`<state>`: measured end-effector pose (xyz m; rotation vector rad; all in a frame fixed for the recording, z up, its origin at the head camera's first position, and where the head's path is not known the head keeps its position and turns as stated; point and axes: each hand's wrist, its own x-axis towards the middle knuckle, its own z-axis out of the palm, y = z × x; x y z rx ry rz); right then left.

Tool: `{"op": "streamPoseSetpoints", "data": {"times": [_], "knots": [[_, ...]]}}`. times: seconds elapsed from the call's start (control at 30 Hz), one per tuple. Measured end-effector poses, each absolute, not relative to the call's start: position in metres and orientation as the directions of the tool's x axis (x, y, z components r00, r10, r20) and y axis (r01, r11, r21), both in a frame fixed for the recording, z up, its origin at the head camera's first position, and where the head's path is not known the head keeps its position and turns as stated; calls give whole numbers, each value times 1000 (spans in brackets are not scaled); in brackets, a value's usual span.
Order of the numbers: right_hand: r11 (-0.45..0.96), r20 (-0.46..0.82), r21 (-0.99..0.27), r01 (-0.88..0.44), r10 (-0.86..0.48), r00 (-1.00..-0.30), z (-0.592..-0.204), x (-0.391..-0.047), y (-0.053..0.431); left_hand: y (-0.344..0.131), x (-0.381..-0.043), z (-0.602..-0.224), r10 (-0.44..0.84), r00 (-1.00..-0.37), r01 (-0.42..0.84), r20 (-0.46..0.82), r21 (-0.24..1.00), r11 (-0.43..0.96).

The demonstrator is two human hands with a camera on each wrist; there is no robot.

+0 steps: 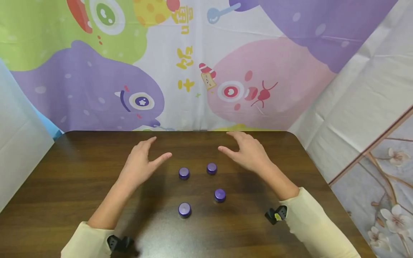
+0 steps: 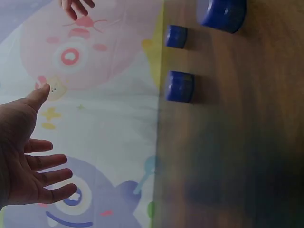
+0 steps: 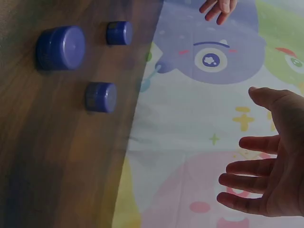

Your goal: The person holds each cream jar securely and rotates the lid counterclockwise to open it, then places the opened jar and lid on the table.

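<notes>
Two purple-lidded jars stand toward the back in the head view, a back left jar (image 1: pixel 184 173) and a back right jar (image 1: pixel 211 168). Nearer the front are a front left jar (image 1: pixel 184 210) and another front right jar (image 1: pixel 220 195). My left hand (image 1: pixel 138 161) hovers left of the jars, fingers spread and holding nothing. On the other side, my right hand (image 1: pixel 248 152) is held above the table, thumb apart from the extended fingers, also holding nothing. In the right wrist view, three of the jars, including a small one (image 3: pixel 101 97), stand beyond the hand.
The jars stand on a dark wood-grain table (image 1: pixel 155 229). Behind its far edge hangs a cartoon-printed curtain (image 1: pixel 193 111). A flower-patterned panel (image 1: pixel 380 186) is at the right. Black wrist cameras sit at both cuffs, such as the right camera (image 1: pixel 276 214).
</notes>
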<state>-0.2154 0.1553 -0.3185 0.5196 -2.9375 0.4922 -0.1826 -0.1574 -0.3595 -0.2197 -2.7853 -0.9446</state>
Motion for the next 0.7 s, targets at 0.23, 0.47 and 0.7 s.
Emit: {"op": "streamPoseSetpoints", "data": {"times": [0.23, 0.47, 0.7], "knots": [[878, 151, -287, -383, -353, -923, -333, -214, 148, -153, -182, -378, 93, -981, 176, 168, 591, 787], [845, 167, -304, -439, -407, -898, -349, -213, 138, -151, -181, -389, 94, -985, 159, 142, 570, 806], [811, 197, -308, -497, -457, -867, -365, -211, 129, -146, -179, -400, 103, -989, 148, 110, 576, 804]]}}
